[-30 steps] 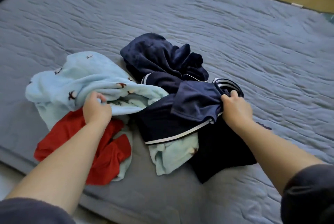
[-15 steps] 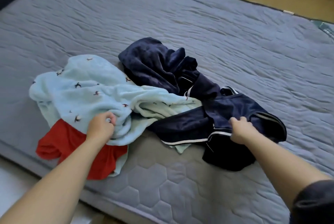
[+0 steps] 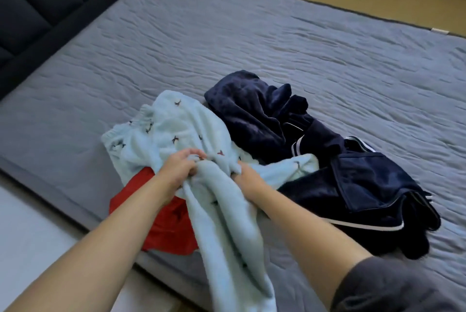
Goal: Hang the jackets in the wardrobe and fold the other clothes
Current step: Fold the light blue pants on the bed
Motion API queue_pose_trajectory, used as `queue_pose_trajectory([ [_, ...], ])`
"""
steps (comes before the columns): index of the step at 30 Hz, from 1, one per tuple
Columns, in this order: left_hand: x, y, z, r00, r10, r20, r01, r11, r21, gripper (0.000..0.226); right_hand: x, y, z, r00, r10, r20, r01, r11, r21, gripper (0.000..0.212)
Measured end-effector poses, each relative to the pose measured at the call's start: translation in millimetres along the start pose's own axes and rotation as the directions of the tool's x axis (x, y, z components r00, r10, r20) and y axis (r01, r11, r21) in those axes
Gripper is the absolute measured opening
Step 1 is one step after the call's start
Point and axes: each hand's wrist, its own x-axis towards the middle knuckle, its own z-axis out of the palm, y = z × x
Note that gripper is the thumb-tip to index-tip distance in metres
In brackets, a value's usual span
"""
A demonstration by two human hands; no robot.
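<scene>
I look down at a grey quilted mattress (image 3: pixel 176 42) with a small pile of clothes near its front edge. Both my hands are bunched into a pale blue fleecy garment with tiny dark motifs (image 3: pixel 176 132). My left hand (image 3: pixel 180 170) is closed around a thick gather of it; my right hand (image 3: pixel 248 176) grips a fold just beside, fingers buried in the cloth. Part of the garment lies on the pile, and a long section trails toward me over the mattress edge. Under it sits a crumpled red garment (image 3: pixel 166 223). To the right lies a heap of navy plush clothing with white piping (image 3: pixel 340 178), touching the blue one.

The blue fleece looks soft, limp and light, likely to sag and cling. I judge the elastic-looking ribbed band at its far left edge the best place to hold for folding.
</scene>
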Motion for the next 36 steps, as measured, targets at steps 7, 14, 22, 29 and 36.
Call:
queue_pose_trajectory([
  [7,19,-33,-30,0.957,-0.271,-0.101,0.263,0.961,-0.085,0.022,8,-21,59,0.952,0.116,0.283,-0.257,0.804,0.537,0.017],
  [14,39,-14,-19,0.99,-0.1,0.097,0.104,0.994,-0.039,0.02,46,-2,27,0.995,0.092,0.04,-0.099,0.842,0.531,0.035],
  [22,121,-89,-121,0.87,-0.016,-0.493,0.25,0.876,0.412,0.03,86,25,15,0.9,-0.195,-0.389,-0.102,0.774,-0.624,0.049],
  [29,177,-153,-149,0.78,-0.137,-0.61,0.204,0.978,0.041,0.067,138,88,85,1.0,0.02,0.004,-0.011,0.707,-0.707,0.063],
  [36,195,-165,-148,0.855,-0.325,-0.405,0.229,0.936,-0.268,0.059,171,104,74,0.992,0.102,0.071,-0.018,0.683,-0.73,0.061],
])
